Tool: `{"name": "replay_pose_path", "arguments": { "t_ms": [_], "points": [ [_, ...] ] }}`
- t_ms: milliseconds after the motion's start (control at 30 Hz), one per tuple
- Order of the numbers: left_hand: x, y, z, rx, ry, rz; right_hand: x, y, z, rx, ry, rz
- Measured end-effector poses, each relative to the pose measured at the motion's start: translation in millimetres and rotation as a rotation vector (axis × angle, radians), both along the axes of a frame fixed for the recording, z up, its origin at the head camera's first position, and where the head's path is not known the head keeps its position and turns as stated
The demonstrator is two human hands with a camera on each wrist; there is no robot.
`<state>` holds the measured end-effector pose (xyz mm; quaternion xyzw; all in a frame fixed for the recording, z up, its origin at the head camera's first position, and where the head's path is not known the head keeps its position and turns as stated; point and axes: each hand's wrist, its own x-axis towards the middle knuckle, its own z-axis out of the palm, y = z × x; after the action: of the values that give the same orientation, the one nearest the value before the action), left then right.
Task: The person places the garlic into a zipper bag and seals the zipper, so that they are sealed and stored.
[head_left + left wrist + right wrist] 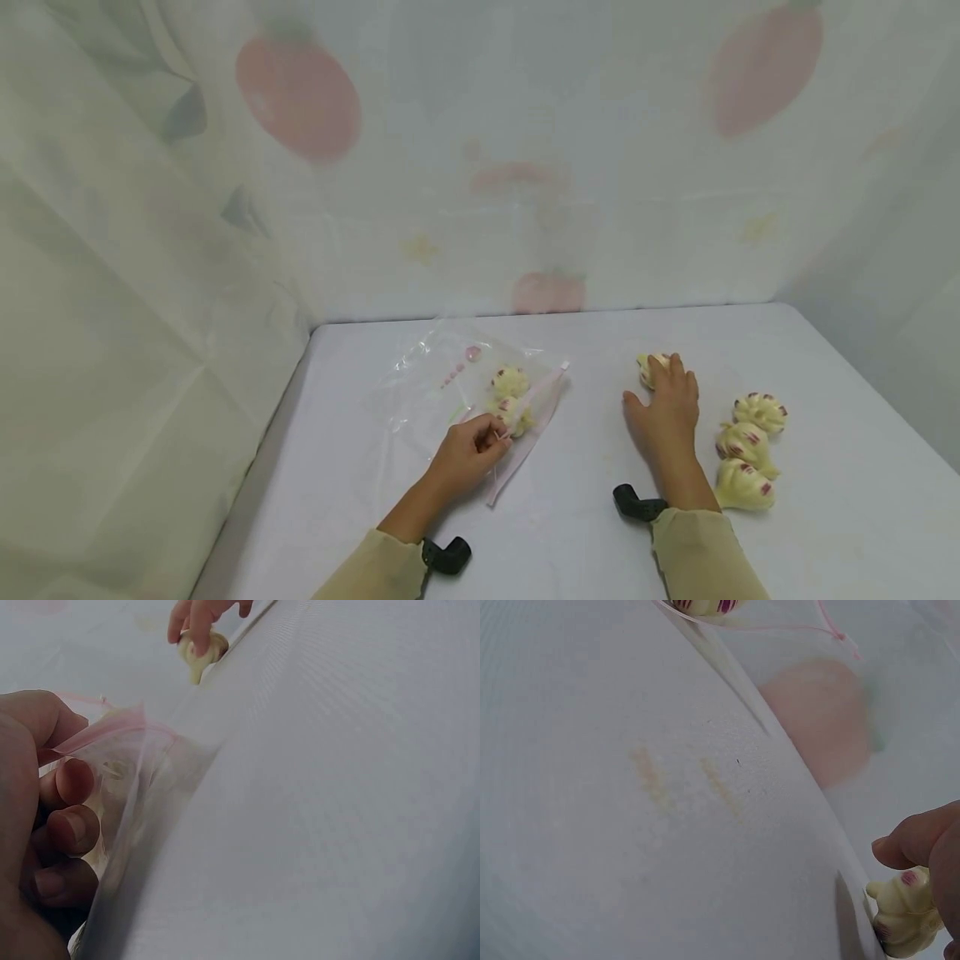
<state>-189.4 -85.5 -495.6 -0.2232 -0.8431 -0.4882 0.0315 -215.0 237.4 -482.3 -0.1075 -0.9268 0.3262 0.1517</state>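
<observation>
My left hand (467,454) pinches the pink zip edge of a clear zip bag (427,375) between thumb and forefinger; the other fingers are curled, as the left wrist view (71,780) shows. Two cream garlic bulbs with purple marks, one of them the upper bulb (510,382), lie inside the bag. On the right, my right hand (667,417) reaches over a single garlic bulb (647,372), its fingers laid across the top and partly hiding it. The thumb stands off to the side, above the bulb (904,915) in the right wrist view.
Three more garlic bulbs lie in a row right of my right forearm: a far one (760,412), a middle one (746,443) and a near one (744,485). The white table (570,533) ends at a curtain (420,183) with fruit prints. A black wrist mount (637,503) sits on each sleeve.
</observation>
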Motion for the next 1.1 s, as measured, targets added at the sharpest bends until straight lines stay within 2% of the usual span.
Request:
{"name": "replay_pose_path", "arguments": {
  "t_ms": [300, 567, 1100],
  "points": [
    [0.1, -0.2, 1.2, -0.007, -0.018, 0.004, 2.7, -2.1, 0.5, -0.057, 0.104, -0.022],
    [-0.3, 0.0, 0.7, -0.001, -0.022, 0.0, 1.9, -3.1, -1.5, -0.069, 0.195, -0.029],
    [-0.3, -0.3, 0.7, -0.008, -0.029, -0.006, 3.5, -5.3, -2.0, -0.127, 0.165, -0.028]
  ]
}}
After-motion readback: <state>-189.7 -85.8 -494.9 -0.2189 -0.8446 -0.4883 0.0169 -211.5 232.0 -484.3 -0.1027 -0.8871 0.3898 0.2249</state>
